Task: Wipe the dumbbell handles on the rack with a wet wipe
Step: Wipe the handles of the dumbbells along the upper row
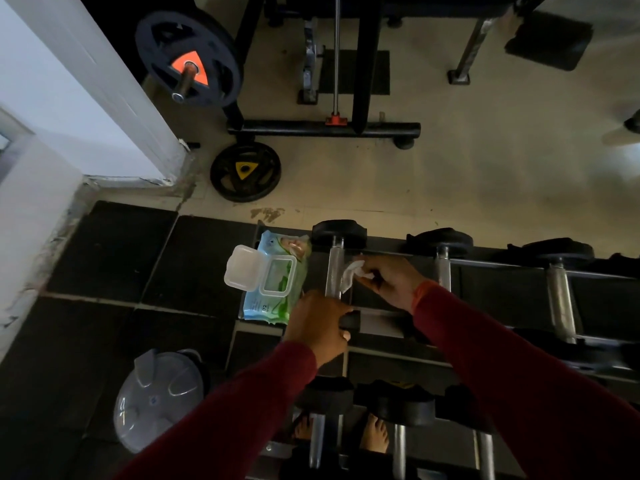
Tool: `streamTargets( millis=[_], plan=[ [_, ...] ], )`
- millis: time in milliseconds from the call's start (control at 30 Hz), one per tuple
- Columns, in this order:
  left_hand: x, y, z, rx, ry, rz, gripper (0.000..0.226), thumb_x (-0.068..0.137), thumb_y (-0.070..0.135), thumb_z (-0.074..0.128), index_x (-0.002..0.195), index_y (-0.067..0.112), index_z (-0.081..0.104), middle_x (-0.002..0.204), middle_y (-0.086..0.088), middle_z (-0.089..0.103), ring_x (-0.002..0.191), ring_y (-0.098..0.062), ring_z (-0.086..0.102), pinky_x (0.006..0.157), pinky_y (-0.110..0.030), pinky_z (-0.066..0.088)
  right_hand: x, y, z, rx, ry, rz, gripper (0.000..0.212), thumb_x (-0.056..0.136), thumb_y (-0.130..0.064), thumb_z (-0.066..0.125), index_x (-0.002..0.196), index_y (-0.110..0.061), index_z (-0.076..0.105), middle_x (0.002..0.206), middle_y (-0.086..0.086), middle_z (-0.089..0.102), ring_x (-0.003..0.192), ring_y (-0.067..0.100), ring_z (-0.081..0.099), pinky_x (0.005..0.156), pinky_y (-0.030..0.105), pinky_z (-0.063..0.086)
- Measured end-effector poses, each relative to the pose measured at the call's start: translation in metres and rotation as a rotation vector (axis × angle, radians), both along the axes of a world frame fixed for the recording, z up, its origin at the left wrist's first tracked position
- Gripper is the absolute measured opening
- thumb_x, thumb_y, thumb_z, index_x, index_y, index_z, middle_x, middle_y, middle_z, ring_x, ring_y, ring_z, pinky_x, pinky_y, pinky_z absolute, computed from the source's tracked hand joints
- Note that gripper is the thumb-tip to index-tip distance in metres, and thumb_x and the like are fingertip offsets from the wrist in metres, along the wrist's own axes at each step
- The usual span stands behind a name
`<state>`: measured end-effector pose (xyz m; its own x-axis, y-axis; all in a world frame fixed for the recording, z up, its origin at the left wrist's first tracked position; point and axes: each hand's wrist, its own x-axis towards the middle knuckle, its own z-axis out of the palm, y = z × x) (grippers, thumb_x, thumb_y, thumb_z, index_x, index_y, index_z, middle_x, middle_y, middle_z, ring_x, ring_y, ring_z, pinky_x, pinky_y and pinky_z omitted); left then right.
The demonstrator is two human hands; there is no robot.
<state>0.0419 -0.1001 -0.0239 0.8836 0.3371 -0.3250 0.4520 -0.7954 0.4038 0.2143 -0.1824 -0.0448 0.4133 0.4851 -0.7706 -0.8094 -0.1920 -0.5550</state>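
Lid: I see one clear round lid [159, 398] on the dark floor tiles, far left.
Weight plates: I count two, one with an orange centre [188, 58] on a bar, one with a yellow centre [246, 172] flat on the floor.
Wipes pack: one blue-green pack [277, 278], flip lid open, lying at the rack's left end just beside the first dumbbell.
Left hand [320, 325]: curled around the near end of the leftmost upper dumbbell [335, 271].
Wet wipe [351, 275]: one, white, touching that dumbbell's knurled handle.
Right hand [389, 280]: pinching the wipe against the handle.
Rack [381, 323]: I count three dumbbells on the upper tier; the lower tier is too dark to count.
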Motion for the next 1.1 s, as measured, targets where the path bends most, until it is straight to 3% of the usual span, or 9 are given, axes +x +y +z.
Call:
streamTargets(
  millis=[133,267,367,533,700,867,967,1033,1100],
  plan=[
    [-0.005,0.02,0.0,-0.159,-0.002,-0.004,0.052,0.082,0.032,0.08,0.131,0.033,0.062,0.126,0.005,0.065,0.114,-0.007,0.058,0.105,-0.022,0.039,0.007,0.008,0.001,0.062,0.06,-0.051,0.032,0.09,-0.004,0.065,0.121,0.0,0.061,0.12,0.02,0.066,0.109,0.03,0.068,0.09,0.033,0.058],
    [-0.007,0.027,-0.004,-0.178,0.006,-0.014,0.055,0.079,0.035,0.082,0.13,0.037,0.062,0.127,0.008,0.067,0.115,-0.003,0.058,0.11,-0.028,0.041,0.007,0.015,0.004,-0.048,-0.125,0.072,0.024,0.088,-0.001,0.069,0.112,-0.003,0.067,0.116,0.014,0.069,0.105,0.024,0.069,0.082,0.029,0.059],
    [-0.009,0.024,-0.002,-0.183,-0.03,0.029,0.054,0.079,0.032,0.083,0.129,0.037,0.064,0.125,0.009,0.069,0.113,0.0,0.059,0.104,-0.016,0.037,0.004,0.018,0.003,-0.097,-0.242,0.13,0.021,0.088,-0.004,0.07,0.108,-0.008,0.068,0.112,0.01,0.071,0.103,0.021,0.069,0.077,0.026,0.058],
    [-0.022,0.012,-0.001,-0.327,-0.136,0.312,0.056,0.072,0.025,0.088,0.121,0.041,0.067,0.119,0.018,0.068,0.112,0.004,0.058,0.107,-0.027,0.045,-0.011,0.021,-0.004,-0.285,-0.426,0.236,0.009,0.09,-0.012,0.07,0.087,-0.02,0.07,0.097,0.003,0.073,0.092,0.015,0.071,0.084,0.03,0.059],
    [-0.036,0.02,-0.005,-0.425,-0.199,0.483,0.064,0.06,0.024,0.095,0.117,0.036,0.07,0.113,0.017,0.071,0.106,0.006,0.062,0.102,-0.029,0.051,-0.043,0.005,-0.011,-0.415,-0.486,0.351,0.009,0.087,-0.018,0.074,0.084,-0.026,0.072,0.09,-0.004,0.072,0.082,0.007,0.069,0.068,0.021,0.058],
    [-0.044,0.029,-0.005,-0.417,-0.213,0.538,0.054,0.06,0.026,0.095,0.11,0.035,0.075,0.115,0.017,0.069,0.111,0.005,0.058,0.105,-0.028,0.048,-0.039,0.018,-0.003,-0.412,-0.589,0.155,0.008,0.081,-0.018,0.08,0.083,-0.023,0.074,0.084,-0.008,0.074,0.08,0.002,0.069,0.08,0.023,0.059],
    [-0.045,0.03,-0.003,-0.471,-0.218,0.574,0.052,0.059,0.022,0.095,0.107,0.031,0.077,0.104,0.022,0.069,0.1,0.016,0.059,0.099,-0.018,0.048,-0.025,0.035,0.003,-0.402,-0.652,0.03,0.007,0.08,-0.017,0.081,0.085,-0.017,0.076,0.085,-0.007,0.075,0.083,0.005,0.07,0.087,0.029,0.058],
    [-0.045,0.03,-0.003,-0.498,-0.221,0.588,0.05,0.06,0.019,0.095,0.106,0.029,0.077,0.099,0.025,0.067,0.095,0.025,0.055,0.094,-0.009,0.046,-0.024,0.039,0.005,-0.404,-0.699,0.021,0.011,0.078,-0.019,0.084,0.085,-0.016,0.076,0.084,-0.007,0.075,0.083,0.005,0.07,0.087,0.029,0.058],
    [-0.046,0.032,-0.006,-0.508,-0.227,0.597,0.049,0.06,0.02,0.095,0.104,0.03,0.077,0.102,0.022,0.069,0.097,0.021,0.056,0.099,-0.013,0.045,-0.031,0.036,0.006,-0.405,-0.774,0.068,0.012,0.077,-0.021,0.085,0.085,-0.018,0.077,0.085,-0.009,0.075,0.083,0.002,0.07,0.085,0.024,0.057]
  ],
)
